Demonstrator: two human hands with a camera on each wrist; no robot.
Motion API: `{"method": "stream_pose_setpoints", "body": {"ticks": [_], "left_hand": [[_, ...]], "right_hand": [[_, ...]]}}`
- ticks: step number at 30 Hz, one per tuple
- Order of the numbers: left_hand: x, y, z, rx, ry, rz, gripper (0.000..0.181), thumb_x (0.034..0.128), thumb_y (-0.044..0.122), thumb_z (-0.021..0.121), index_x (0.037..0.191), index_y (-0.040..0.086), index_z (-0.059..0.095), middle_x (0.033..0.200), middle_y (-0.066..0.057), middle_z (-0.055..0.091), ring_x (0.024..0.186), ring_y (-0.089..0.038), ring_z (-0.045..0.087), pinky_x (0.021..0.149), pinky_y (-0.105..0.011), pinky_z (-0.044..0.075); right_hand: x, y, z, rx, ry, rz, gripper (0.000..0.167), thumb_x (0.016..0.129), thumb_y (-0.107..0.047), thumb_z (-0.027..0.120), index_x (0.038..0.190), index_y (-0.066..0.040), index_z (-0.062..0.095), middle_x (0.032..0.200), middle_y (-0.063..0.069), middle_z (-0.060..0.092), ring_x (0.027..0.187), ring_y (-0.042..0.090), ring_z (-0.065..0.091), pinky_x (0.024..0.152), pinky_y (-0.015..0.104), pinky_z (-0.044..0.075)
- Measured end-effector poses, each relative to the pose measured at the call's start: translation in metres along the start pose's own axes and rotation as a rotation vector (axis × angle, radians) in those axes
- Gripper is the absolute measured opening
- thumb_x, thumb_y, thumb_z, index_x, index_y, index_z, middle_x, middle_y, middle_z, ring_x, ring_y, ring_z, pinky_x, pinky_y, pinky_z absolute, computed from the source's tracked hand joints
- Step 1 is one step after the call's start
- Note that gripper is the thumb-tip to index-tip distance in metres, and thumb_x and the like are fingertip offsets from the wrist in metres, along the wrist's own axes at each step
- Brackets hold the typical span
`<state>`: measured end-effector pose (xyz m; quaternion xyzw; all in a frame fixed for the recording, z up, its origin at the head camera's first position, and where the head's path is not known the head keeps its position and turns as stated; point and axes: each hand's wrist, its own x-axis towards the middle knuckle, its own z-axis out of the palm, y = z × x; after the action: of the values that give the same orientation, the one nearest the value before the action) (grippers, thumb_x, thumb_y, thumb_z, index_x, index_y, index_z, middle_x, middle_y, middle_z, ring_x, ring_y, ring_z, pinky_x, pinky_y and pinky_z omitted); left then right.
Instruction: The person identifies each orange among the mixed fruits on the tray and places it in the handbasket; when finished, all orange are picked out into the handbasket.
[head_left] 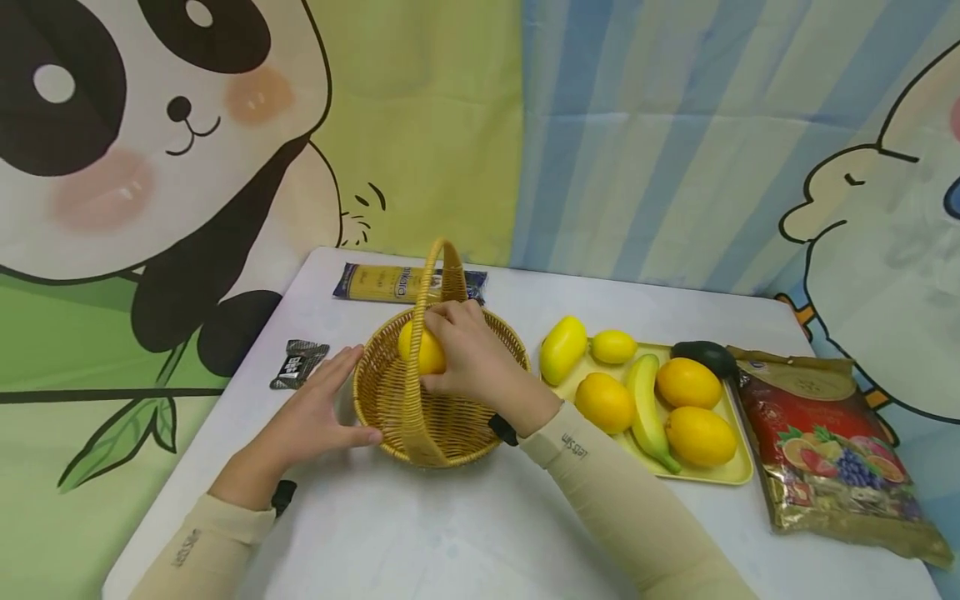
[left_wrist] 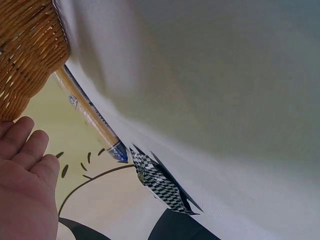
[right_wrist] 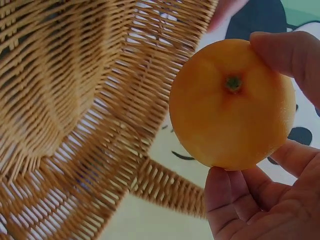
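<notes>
A wicker basket (head_left: 390,417) with a tall arched handle (head_left: 414,417) stands on the white table. My right hand (head_left: 480,354) reaches over it and grips an orange (right_wrist: 232,105) between thumb and fingertips, up near the handle. In the right wrist view the fruit's green stem spot faces the camera, beside the wicker wall. At the basket's left side is my left hand (head_left: 318,421), fingers extended and thumb pointing toward the front rim. The left wrist view has those fingers (left_wrist: 22,142) close against the weave; firm contact is hard to judge.
Right of the basket, a yellow tray (head_left: 738,467) bears a banana (head_left: 647,408), several orange and yellow fruits, and a dark green avocado-like fruit (head_left: 705,358). Beyond it lies a red-and-gold bag (head_left: 832,450). A pasta pack (head_left: 375,283) lies behind, a small black packet (head_left: 298,364) left.
</notes>
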<state>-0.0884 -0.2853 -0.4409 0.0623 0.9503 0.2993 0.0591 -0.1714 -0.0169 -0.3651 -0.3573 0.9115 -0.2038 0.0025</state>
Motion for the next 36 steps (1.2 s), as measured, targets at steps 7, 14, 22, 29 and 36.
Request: {"method": "stream_pose_setpoints", "body": {"ticks": [7,14,22,29,36], "left_hand": [[0.003,0.002,0.003,0.014,-0.012,-0.012,0.14,0.0619,0.08,0.084,0.17,0.027,0.013,0.176,-0.014,0.017,0.161,-0.047,0.017,0.119,-0.079,0.025],[0.003,0.001,0.002,0.018,-0.005,-0.004,0.139,0.0622,0.079,0.085,0.17,0.026,0.014,0.176,-0.013,0.018,0.161,-0.047,0.017,0.12,-0.079,0.024],[0.003,0.002,0.002,0.011,-0.009,0.001,0.139,0.0628,0.078,0.085,0.17,0.026,0.014,0.176,-0.012,0.018,0.162,-0.043,0.016,0.121,-0.077,0.025],[0.002,0.002,0.001,0.026,-0.006,-0.002,0.138,0.063,0.077,0.085,0.17,0.025,0.015,0.176,-0.013,0.018,0.162,-0.044,0.017,0.12,-0.078,0.025],[-0.001,0.002,0.0,0.016,-0.011,-0.021,0.138,0.0642,0.076,0.086,0.17,0.026,0.014,0.177,-0.013,0.017,0.162,-0.044,0.017,0.12,-0.077,0.025]], "right_hand": [[0.01,-0.003,0.01,-0.066,-0.034,-0.06,0.078,0.083,-0.038,0.086,0.151,-0.016,0.055,0.14,0.012,0.058,0.121,0.029,0.047,0.097,0.034,0.054],[0.025,-0.01,0.014,-0.111,-0.085,-0.1,0.079,0.083,-0.033,0.086,0.151,-0.015,0.052,0.138,0.013,0.06,0.126,0.027,0.051,0.111,0.036,0.046],[0.038,-0.014,0.025,-0.096,-0.215,-0.039,0.085,0.082,-0.039,0.089,0.154,-0.02,0.048,0.152,0.009,0.05,0.139,0.026,0.04,0.11,0.035,0.053],[0.044,-0.018,0.039,-0.1,-0.25,-0.035,0.087,0.082,-0.041,0.088,0.156,-0.02,0.048,0.151,0.011,0.05,0.141,0.03,0.043,0.115,0.042,0.051],[0.043,-0.018,0.053,-0.11,-0.248,-0.063,0.085,0.083,-0.042,0.087,0.155,-0.018,0.049,0.15,0.012,0.051,0.142,0.03,0.044,0.118,0.042,0.047]]}}
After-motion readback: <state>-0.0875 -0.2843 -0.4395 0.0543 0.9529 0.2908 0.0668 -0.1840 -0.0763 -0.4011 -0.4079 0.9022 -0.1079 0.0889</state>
